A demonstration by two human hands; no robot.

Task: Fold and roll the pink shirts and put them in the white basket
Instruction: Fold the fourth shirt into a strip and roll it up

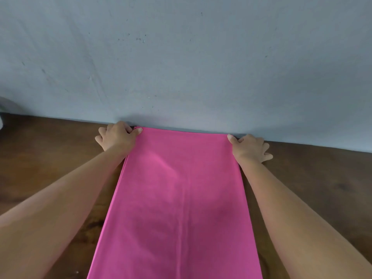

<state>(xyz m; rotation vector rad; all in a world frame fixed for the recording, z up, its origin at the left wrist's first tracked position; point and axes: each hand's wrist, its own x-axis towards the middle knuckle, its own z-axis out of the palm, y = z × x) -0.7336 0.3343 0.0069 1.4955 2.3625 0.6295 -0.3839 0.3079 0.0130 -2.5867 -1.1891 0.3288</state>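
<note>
Shirt stretched flat, both far corners pinched

Fabric fills the near middle of the view: a pink shirt (pixel 179 208), folded into a long strip, lies flat on the dark wooden tabletop (pixel 50 158) and runs from the bottom edge of the picture away toward the wall. A faint crease runs lengthwise down its middle. Bare forearms reach forward along either long side of the strip.

At the far end, the left hand (pixel 116 135) sits at the strip's left corner, fingers (pixel 138 130) curled with the tips gripping the cloth edge. The right hand (pixel 249 147) sits at the right corner, thumb and forefinger pinching that corner while its other fingers spread loosely onto the tabletop beside the cloth.

The far edge of the shirt lies right where the tabletop meets a pale blue-grey wall (pixel 181 57), which is scuffed and speckled with small dark marks. A blurred pale shape (pixel 3 111) shows at the far left edge; what it is cannot be told.
</note>
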